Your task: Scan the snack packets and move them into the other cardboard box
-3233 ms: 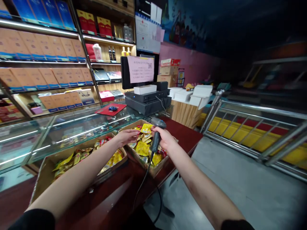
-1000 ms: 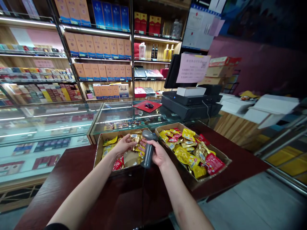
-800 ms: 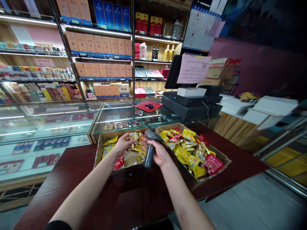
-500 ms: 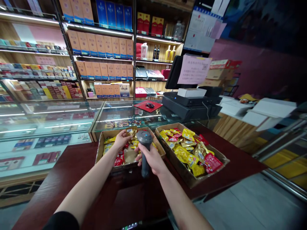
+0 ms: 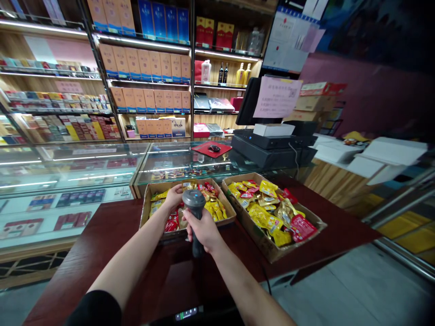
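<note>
My right hand (image 5: 203, 227) is wrapped round the handle of a dark grey handheld scanner (image 5: 194, 199), held upright at the front edge of the left cardboard box (image 5: 144, 210). My left hand (image 5: 174, 197) reaches over that box, its fingers closed at a gold packet (image 5: 189, 184); its fingertips are partly hidden behind the scanner head. Red packets (image 5: 172, 222) and yellow packets (image 5: 215, 211) lie in the left box. To the right stands a second cardboard box (image 5: 272, 256) filled with yellow, gold and red packets (image 5: 265, 217).
Both boxes rest on a dark red table (image 5: 112, 226). Behind it are a glass counter (image 5: 163, 156), a red mat (image 5: 212, 150) with a mouse, and a monitor (image 5: 248, 102) on a black base. A lit device (image 5: 186, 314) lies at the near edge.
My right hand has moved the scanner to the left, closer to my left hand, uncovering yellow packets. My left hand stays near the gold packet. The view has shifted slightly.
</note>
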### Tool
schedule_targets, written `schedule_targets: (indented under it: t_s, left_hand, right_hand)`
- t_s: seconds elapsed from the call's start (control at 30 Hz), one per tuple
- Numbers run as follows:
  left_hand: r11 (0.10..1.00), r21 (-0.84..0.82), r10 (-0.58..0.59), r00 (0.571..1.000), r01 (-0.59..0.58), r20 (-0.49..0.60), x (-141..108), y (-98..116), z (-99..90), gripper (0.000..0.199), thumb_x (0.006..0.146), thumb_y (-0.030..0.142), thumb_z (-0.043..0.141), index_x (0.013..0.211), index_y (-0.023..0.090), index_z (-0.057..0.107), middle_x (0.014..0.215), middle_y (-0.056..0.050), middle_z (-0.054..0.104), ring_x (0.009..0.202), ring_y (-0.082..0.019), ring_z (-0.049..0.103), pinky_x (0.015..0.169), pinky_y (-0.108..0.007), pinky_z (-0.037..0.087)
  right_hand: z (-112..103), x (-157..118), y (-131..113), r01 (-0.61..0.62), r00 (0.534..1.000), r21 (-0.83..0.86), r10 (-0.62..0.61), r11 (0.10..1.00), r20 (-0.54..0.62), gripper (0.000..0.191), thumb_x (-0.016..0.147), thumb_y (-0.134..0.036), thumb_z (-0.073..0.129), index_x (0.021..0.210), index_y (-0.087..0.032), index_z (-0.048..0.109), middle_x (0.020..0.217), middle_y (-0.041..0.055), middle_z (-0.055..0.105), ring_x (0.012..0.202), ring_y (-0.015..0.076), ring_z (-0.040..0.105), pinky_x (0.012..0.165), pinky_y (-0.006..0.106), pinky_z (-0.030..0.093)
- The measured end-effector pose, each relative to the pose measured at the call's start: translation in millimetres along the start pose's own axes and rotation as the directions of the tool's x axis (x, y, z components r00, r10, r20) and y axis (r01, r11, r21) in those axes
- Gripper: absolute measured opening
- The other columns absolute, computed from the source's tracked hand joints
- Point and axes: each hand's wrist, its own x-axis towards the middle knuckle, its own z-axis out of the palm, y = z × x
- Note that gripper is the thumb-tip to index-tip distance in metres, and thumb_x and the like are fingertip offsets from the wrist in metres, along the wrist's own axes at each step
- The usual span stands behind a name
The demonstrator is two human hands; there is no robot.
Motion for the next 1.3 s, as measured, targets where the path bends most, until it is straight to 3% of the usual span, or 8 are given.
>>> schedule_targets:
  t_s: [0.23, 0.5, 0.8, 0.9, 1.1, 1.2, 1.3]
  left_hand:
    - [0.999, 0.053, -0.011, 1.0, 0.011, 0.002, 2, -4, -1.5, 0.066, 0.041, 0.022, 0.087, 0.101, 0.011, 0.063, 0.076, -0.008, 0.072, 0.062, -0.018, 0.066, 0.058, -0.025, 0.049]
    - [0.998, 0.059, -0.008, 0.999, 0.006, 0.034, 1, -4, -3.0, 0.062, 0.043, 0.019, 0.085, 0.101, 0.011, 0.064, 0.079, -0.009, 0.072, 0.068, -0.019, 0.067, 0.062, -0.026, 0.051]
    - [0.996, 0.089, -0.02, 0.999, 0.017, 0.033, 2, -7, -4.2, 0.059, 0.049, 0.02, 0.083, 0.104, 0.013, 0.063, 0.078, -0.007, 0.072, 0.054, -0.015, 0.063, 0.054, -0.025, 0.05]
    - [0.994, 0.106, -0.016, 0.999, 0.013, 0.032, 2, -6, -4.7, 0.056, 0.05, 0.019, 0.081, 0.102, 0.013, 0.064, 0.078, -0.008, 0.072, 0.058, -0.017, 0.065, 0.056, -0.026, 0.05]
    - [0.978, 0.175, 0.101, 0.992, -0.112, 0.076, 4, -1, -5.0, 0.038, 0.05, 0.006, 0.074, 0.086, 0.017, 0.069, 0.09, -0.008, 0.072, 0.086, -0.02, 0.067, 0.069, -0.023, 0.051]
    - [0.986, 0.148, 0.067, 0.996, -0.077, 0.067, 3, -4, -3.9, 0.039, 0.054, 0.012, 0.076, 0.092, 0.017, 0.068, 0.084, -0.007, 0.073, 0.071, -0.017, 0.066, 0.062, -0.023, 0.05]
    - [0.99, 0.141, -0.025, 0.998, 0.017, 0.054, 0, -5, -2.3, 0.051, 0.053, 0.023, 0.081, 0.101, 0.015, 0.065, 0.076, -0.005, 0.071, 0.053, -0.013, 0.061, 0.048, -0.02, 0.045]
  right_hand:
    - [-4, 2, 2, 0.022, 1.0, -0.063, -0.022, 0.998, 0.002, 0.036, 0.073, -0.049, 0.063, 0.083, -0.016, 0.053, 0.048, -0.0057, 0.052, 0.029, 0.0063, 0.04, 0.029, 0.018, 0.036]
    - [-5, -1, -3, 0.002, 1.0, -0.069, -0.003, 0.998, -0.011, 0.033, 0.072, -0.046, 0.063, 0.083, -0.017, 0.053, 0.054, -0.0042, 0.055, 0.033, 0.0068, 0.043, 0.028, 0.018, 0.037]
    - [-5, -2, -6, 0.0, 1.0, -0.059, 0.0, 0.998, -0.002, 0.034, 0.071, -0.047, 0.064, 0.082, -0.017, 0.052, 0.056, -0.0044, 0.055, 0.033, 0.0062, 0.042, 0.028, 0.018, 0.037]
    - [-5, -1, -5, 0.007, 1.0, -0.062, -0.006, 0.998, 0.005, 0.034, 0.071, -0.047, 0.063, 0.082, -0.017, 0.052, 0.052, -0.0054, 0.053, 0.032, 0.0066, 0.042, 0.028, 0.019, 0.037]
    - [-6, 0, -2, 0.009, 1.0, -0.089, -0.009, 0.996, 0.003, 0.034, 0.073, -0.048, 0.063, 0.082, -0.017, 0.053, 0.048, -0.0062, 0.052, 0.03, 0.0073, 0.041, 0.029, 0.02, 0.038]
    - [-7, 1, -3, -0.004, 1.0, -0.07, 0.004, 0.998, -0.004, 0.034, 0.072, -0.047, 0.064, 0.086, -0.018, 0.053, 0.053, -0.0045, 0.056, 0.032, 0.0074, 0.043, 0.029, 0.019, 0.037]
    - [-14, 5, -10, 0.036, 0.997, -0.053, -0.039, 0.998, -0.069, 0.034, 0.069, -0.042, 0.067, 0.09, -0.017, 0.057, 0.068, -0.0002, 0.064, 0.05, 0.0112, 0.056, 0.042, 0.021, 0.046]
